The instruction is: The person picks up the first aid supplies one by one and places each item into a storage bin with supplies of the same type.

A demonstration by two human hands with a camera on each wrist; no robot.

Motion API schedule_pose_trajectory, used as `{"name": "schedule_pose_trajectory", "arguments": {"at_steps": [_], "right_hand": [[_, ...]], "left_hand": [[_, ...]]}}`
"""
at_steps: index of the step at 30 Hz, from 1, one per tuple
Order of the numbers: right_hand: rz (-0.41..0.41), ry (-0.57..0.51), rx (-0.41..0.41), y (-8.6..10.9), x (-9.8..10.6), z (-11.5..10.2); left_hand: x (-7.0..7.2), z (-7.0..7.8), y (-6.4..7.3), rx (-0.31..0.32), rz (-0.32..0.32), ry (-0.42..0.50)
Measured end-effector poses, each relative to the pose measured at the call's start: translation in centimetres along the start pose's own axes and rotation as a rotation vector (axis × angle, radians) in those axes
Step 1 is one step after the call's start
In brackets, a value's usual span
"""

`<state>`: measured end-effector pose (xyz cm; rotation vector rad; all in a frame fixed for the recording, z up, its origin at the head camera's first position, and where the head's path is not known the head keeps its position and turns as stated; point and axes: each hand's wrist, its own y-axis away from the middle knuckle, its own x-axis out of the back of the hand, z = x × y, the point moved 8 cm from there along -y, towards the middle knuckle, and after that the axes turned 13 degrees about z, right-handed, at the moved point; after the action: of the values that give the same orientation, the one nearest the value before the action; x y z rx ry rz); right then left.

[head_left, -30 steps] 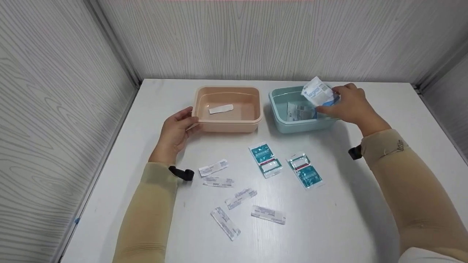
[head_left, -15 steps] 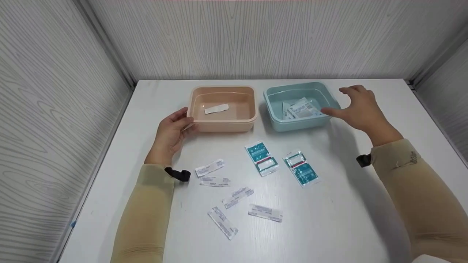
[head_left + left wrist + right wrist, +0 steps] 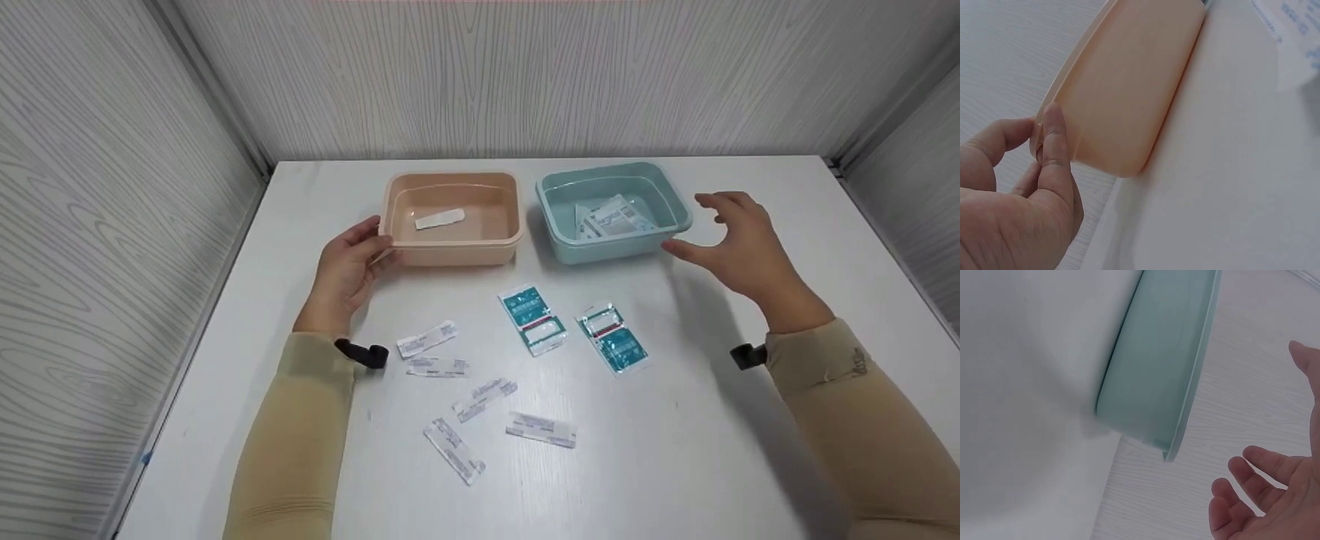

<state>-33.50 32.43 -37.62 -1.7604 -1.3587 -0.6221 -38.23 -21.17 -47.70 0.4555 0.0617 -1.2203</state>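
My left hand [image 3: 341,281] grips the near-left corner of a peach plastic box [image 3: 457,255]; in the left wrist view the thumb and fingers [image 3: 1054,132] pinch its rim. A small white strip [image 3: 439,218] lies inside that box. To the right stands a teal plastic box [image 3: 611,249] with white-and-blue printed packets [image 3: 619,217] on its floor, partly overlapping. Beside this box's right end is my right hand [image 3: 750,251], thumb and fingers spread apart with nothing between them. The right wrist view shows its fingers [image 3: 1266,464] loosely extended, apart from the box wall.
Two teal-and-white sachets [image 3: 534,319] lie in front of the boxes. Nearer on the white table [image 3: 637,465] are several narrow paper-wrapped strips [image 3: 454,450], scattered left of the middle. A wood-grain panel [image 3: 495,82] rises behind the boxes, with others at both sides.
My right hand has let go of a white-and-blue packet, which now lies in the teal box. That hand has drawn back to the right. The left hand keeps its grip on the peach box.
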Motion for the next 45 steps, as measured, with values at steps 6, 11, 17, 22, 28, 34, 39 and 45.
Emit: {"name": "schedule_pose_trajectory", "arguments": {"at_steps": [6,11,17,22,28,34,39,45], "right_hand": [[-0.004,-0.027,0.0,2.5,-0.6,0.0],[-0.005,-0.037,0.002,4.4,-0.7,-0.4],[0.089,-0.103,-0.012,6.4,0.2,-1.6],[0.179,-0.15,-0.045,8.3,-0.2,-2.9],[0.169,-0.148,-0.098,10.0,-1.9,-3.5],[0.031,-0.081,-0.168,10.5,-4.1,-3.3],[-0.097,-0.034,-0.178,10.7,-6.6,-2.7],[-0.205,0.058,-0.13,10.7,-8.6,-1.9]], "left_hand": [[0.1,-0.2,0.1,0.011,-0.005,0.0],[0.1,-0.2,0.2,0.005,-0.007,0.001],[-0.1,-0.1,0.0,0.003,-0.024,0.039],[-0.1,0.0,-0.3,0.016,-0.017,0.071],[-0.2,-0.2,-0.2,0.038,-0.017,0.084],[-0.7,-0.3,-0.6,0.054,-0.034,0.102],[-0.8,-0.7,-1.0,0.072,-0.029,0.12],[-0.9,-1.1,-1.1,0.062,-0.02,0.088]]}}
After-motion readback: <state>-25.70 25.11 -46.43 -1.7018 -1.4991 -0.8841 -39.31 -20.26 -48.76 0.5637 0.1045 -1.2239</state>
